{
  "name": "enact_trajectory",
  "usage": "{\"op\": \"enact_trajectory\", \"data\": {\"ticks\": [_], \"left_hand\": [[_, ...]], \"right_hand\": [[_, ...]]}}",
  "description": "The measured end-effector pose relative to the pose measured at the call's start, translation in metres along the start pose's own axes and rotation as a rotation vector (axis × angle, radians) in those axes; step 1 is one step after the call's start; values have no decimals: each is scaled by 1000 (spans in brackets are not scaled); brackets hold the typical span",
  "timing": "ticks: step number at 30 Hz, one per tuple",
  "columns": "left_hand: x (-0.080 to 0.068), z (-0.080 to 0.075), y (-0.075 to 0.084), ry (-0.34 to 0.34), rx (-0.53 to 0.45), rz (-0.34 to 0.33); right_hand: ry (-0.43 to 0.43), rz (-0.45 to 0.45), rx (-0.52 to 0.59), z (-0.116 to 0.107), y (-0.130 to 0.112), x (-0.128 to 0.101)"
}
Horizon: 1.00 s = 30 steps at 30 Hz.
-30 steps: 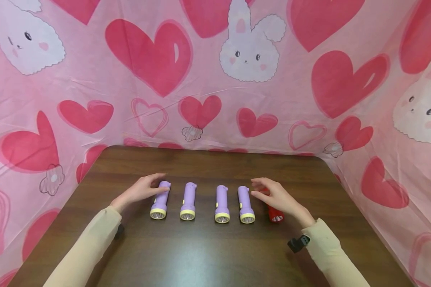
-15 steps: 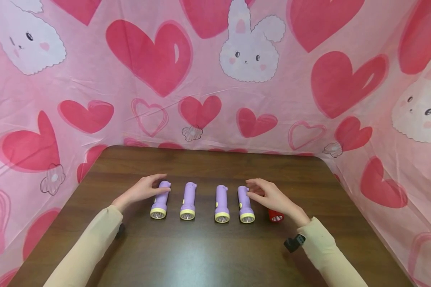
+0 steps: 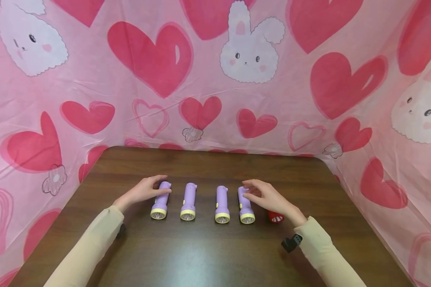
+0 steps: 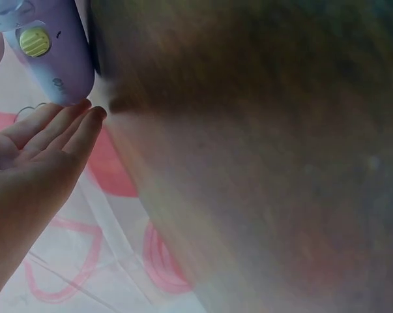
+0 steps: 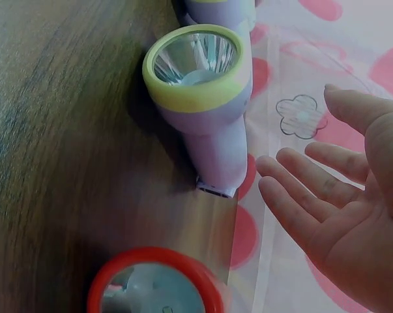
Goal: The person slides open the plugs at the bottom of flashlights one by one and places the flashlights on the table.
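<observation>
Several purple flashlights with yellow rims lie in a row on a brown table. My left hand (image 3: 143, 189) is at the leftmost flashlight (image 3: 159, 204), its thumb across the flashlight's back part. In the left wrist view its fingers (image 4: 66, 134) stretch past the tail end of that flashlight (image 4: 53, 59), just below a yellow switch. My right hand (image 3: 269, 196) hovers with relaxed fingers by the tail of the rightmost purple flashlight (image 3: 246, 210). The right wrist view shows its palm facing this flashlight (image 5: 216, 147), with a gap between. Part of a red flashlight (image 3: 275, 216) shows beneath the right hand.
Two more purple flashlights stand between the hands, one left of centre (image 3: 188, 199) and one right of it (image 3: 222, 201). A pink cloth (image 3: 208, 83) with hearts and rabbits hangs behind the table (image 3: 197, 255) and along its sides.
My right hand has moved left, from over the red flashlight to the rightmost purple one. The left hand and the flashlights have stayed in place.
</observation>
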<state>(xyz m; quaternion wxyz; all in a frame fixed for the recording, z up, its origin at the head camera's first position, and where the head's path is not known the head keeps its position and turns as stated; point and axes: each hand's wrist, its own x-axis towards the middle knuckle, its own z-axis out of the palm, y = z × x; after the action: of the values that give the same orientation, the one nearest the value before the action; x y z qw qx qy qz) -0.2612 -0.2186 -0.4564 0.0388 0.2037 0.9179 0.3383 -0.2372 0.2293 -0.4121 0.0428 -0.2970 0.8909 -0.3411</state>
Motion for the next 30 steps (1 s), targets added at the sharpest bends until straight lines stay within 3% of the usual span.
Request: {"op": "enact_trajectory", "data": {"ticks": [30], "left_hand": [[0,4,2,-20,12,-5]], "right_hand": [[-48,-33,42,17,-17,22]]}}
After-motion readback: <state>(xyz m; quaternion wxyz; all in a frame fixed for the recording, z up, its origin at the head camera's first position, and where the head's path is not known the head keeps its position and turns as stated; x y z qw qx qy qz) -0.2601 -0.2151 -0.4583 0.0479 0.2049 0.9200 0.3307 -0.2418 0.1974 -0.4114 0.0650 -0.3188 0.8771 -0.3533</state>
